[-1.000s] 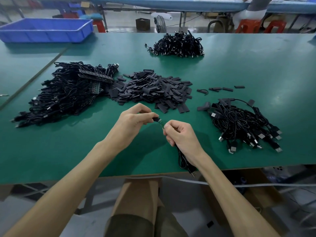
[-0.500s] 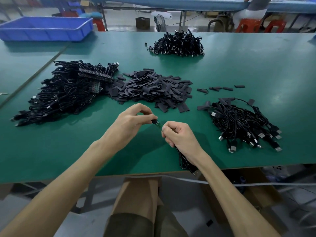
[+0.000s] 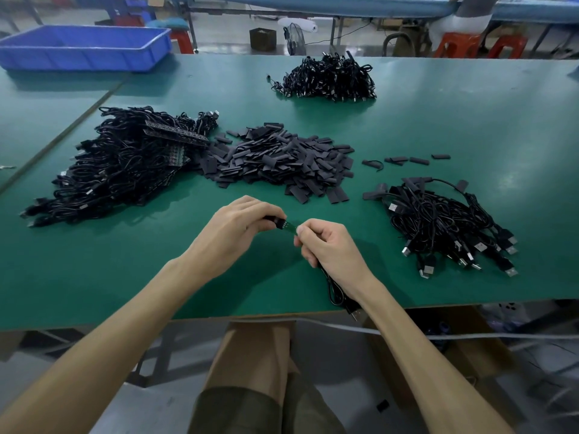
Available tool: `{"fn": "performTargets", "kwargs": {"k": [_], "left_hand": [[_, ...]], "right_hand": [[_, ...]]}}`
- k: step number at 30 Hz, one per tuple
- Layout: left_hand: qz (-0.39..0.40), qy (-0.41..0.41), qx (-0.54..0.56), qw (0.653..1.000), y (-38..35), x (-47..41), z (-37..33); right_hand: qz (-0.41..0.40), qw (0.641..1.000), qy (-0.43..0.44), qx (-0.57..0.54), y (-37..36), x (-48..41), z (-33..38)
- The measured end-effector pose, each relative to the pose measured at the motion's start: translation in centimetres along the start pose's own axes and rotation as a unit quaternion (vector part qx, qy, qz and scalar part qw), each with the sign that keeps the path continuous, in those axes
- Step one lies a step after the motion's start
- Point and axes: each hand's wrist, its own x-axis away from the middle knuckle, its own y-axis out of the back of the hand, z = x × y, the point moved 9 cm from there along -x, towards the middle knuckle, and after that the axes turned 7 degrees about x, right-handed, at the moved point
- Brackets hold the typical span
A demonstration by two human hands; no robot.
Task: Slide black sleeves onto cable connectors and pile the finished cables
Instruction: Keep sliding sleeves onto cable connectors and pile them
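My left hand [image 3: 238, 227] pinches a black sleeve [image 3: 275, 220] at its fingertips, just above the green table [image 3: 470, 126]. My right hand [image 3: 329, 245] grips a black cable [image 3: 333, 291] and holds its small green connector end [image 3: 290, 228] against the sleeve's mouth. The cable's loop hangs below my right wrist over the table's near edge. Loose black sleeves [image 3: 282, 158] lie heaped beyond my hands. A big tangle of black cables [image 3: 119, 164] lies to the left, and a pile of cables with USB plugs [image 3: 445, 227] to the right.
Another heap of black cables [image 3: 329, 78] lies far across the table. A blue plastic bin [image 3: 84, 47] stands at the back left. A few stray sleeves [image 3: 407, 159] lie right of the sleeve heap. A seated person [image 3: 463, 17] and red stools are beyond the table.
My hands have drawn slightly closer together, and the green connector end now sits at the sleeve's opening. The piles have not moved.
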Motion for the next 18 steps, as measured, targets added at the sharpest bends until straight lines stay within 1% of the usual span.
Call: {"fn": "performTargets", "kwargs": {"k": [3, 6, 9, 12, 18], "left_hand": [[0.018, 0.009, -0.004, 1.0, -0.3, 0.2, 0.1], [0.049, -0.018, -0.024, 0.998, -0.9, 0.2, -0.6], [0.061, -0.044, -0.062, 0.995, -1.1, 0.2, -1.1], [0.073, -0.052, -0.095, 0.991, -1.0, 0.2, -1.2], [0.115, -0.071, -0.116, 0.984, -1.0, 0.3, -1.5]], "right_hand": [[-0.002, 1.0, 0.001, 0.016, -0.1, -0.1, 0.0], [-0.003, 1.0, 0.003, 0.022, 0.0, 0.0, 0.0], [-0.003, 1.0, 0.004, 0.028, 0.0, 0.0, 0.0], [-0.003, 1.0, 0.005, 0.03, 0.0, -0.1, 0.0], [0.0, 1.0, 0.002, 0.026, -0.1, -0.1, 0.0]]}}
